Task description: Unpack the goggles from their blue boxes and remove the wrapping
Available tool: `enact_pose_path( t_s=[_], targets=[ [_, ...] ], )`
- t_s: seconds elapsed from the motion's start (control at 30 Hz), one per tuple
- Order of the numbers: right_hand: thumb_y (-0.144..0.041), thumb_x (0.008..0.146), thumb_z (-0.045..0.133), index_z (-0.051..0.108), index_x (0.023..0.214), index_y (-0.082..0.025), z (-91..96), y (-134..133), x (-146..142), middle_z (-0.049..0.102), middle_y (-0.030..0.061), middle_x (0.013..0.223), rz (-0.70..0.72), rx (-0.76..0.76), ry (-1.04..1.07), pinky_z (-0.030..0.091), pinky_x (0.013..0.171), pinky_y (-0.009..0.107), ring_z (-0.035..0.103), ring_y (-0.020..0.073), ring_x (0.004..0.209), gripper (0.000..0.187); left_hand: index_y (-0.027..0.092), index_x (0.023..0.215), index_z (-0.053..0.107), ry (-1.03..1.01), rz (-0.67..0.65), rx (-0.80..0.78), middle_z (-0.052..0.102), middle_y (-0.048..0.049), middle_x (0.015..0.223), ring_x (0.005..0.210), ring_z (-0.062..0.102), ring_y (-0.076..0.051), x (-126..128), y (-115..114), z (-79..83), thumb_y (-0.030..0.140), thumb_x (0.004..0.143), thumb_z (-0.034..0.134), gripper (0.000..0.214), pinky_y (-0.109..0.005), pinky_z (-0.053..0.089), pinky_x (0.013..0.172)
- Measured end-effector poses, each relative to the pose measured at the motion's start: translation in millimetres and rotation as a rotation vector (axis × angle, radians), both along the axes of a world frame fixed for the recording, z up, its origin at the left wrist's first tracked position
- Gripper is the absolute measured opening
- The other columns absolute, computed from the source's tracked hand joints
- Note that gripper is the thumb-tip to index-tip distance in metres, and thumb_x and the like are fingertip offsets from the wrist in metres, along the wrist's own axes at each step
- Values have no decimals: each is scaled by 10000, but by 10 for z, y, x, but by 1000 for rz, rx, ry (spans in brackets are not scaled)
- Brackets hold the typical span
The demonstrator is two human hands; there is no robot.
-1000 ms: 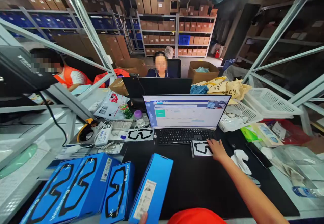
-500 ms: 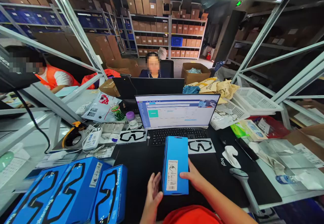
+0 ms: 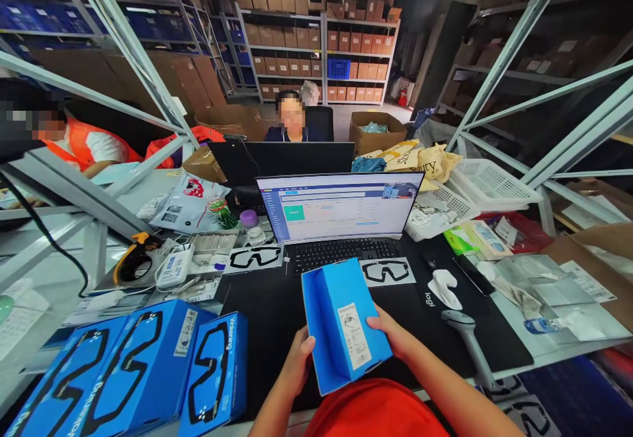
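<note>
Both my hands hold a blue box (image 3: pixel 341 321) with a white barcode label above the black desk mat (image 3: pixel 267 305), tilted with one corner toward me. My left hand (image 3: pixel 297 361) grips its lower left edge, fingers curled round it. My right hand (image 3: pixel 390 335) clasps its right side with the thumb on top. Three more blue boxes (image 3: pixel 143 371) printed with goggle outlines stand in a row to my left. A keyboard (image 3: pixel 343 252) and a lit monitor (image 3: pixel 339 206) lie just beyond the held box.
A barcode scanner (image 3: pixel 462 331) lies right of my hands, near a white cloth (image 3: pixel 442 287). White baskets (image 3: pixel 487 186) and plastic bags (image 3: pixel 548 292) fill the right side. Two other people sit behind the desk. Grey metal struts (image 3: pixel 74 190) cross left and right.
My left hand brought a blue box from the row to the middle of the mat. My right hand left the keyboard area and took its right side; the box then lifted and tilted.
</note>
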State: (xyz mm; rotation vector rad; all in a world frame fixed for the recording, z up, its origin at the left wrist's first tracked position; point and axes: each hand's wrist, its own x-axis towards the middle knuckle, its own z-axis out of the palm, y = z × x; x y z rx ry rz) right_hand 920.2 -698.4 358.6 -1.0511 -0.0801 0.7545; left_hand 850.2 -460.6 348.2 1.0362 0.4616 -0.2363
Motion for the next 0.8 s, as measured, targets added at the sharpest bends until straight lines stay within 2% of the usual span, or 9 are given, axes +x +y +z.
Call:
enact_pose_path(
  t_s=[0.07, 0.13, 0.27, 0.33, 0.43, 0.53, 0.63, 0.8],
  targets=[
    [-604, 654, 788, 575, 1297, -193, -31, -77, 38, 662, 157, 1298, -2, -20, 93, 441, 1049, 547, 613, 377, 1212, 793, 140, 1018, 665, 46, 32, 36, 710, -188, 1116, 1154, 596, -472, -77, 90, 28, 534, 497, 844, 677, -566, 504, 942],
    [-673, 689, 730, 637, 1212, -166, -115, -109, 58, 698, 161, 1226, -2, -76, 137, 452, 1042, 528, 638, 362, 1176, 734, 144, 1090, 624, 107, 40, 35, 708, -183, 1102, 1105, 614, -482, -145, 163, 99, 428, 440, 860, 747, -576, 518, 902],
    [-646, 765, 710, 664, 1184, -198, -364, -45, 19, 725, 103, 1167, -64, -250, 29, 473, 1016, 503, 661, 317, 1111, 616, 170, 1275, 514, 259, 116, -3, 723, -143, 1040, 1039, 642, -473, -266, 310, 250, 281, 397, 796, 928, -583, 536, 847],
    [-676, 796, 665, 659, 1196, -227, -465, -8, -11, 719, 84, 1179, -127, -340, -47, 476, 1004, 506, 648, 313, 1121, 601, 168, 1250, 523, 343, 196, 39, 733, -116, 925, 957, 667, -455, -334, 414, 290, 277, 390, 752, 897, -568, 547, 800],
    [-774, 874, 424, 674, 1175, -218, -543, 3, -27, 701, 101, 1214, -186, -400, -100, 457, 1019, 525, 615, 317, 1173, 680, 183, 1158, 554, 403, 286, 81, 731, -78, 813, 831, 683, -421, -431, 541, 322, 303, 387, 726, 798, -535, 558, 714],
    [-723, 917, 375, 661, 1214, -206, -561, 4, -28, 672, 105, 1270, -139, -479, -196, 450, 1038, 488, 591, 293, 1219, 661, 184, 1077, 582, 377, 300, 79, 718, -51, 752, 764, 683, -383, -471, 531, 337, 292, 390, 727, 711, -496, 558, 681],
    [-653, 929, 388, 617, 1281, -187, -555, 53, -42, 649, 131, 1284, -47, -678, -363, 497, 978, 456, 626, 281, 1155, 627, 176, 1086, 604, 368, 292, 58, 722, -56, 789, 777, 692, -365, -447, 429, 323, 282, 420, 719, 683, -510, 559, 733],
    [-462, 801, 662, 661, 1212, -154, -472, 273, -75, 642, 143, 1184, 37, -867, -533, 524, 906, 408, 641, 281, 1024, 514, 190, 1213, 597, 405, 320, 25, 738, -78, 911, 861, 706, -376, -411, 409, 281, 263, 482, 682, 740, -584, 541, 824]
  ],
)
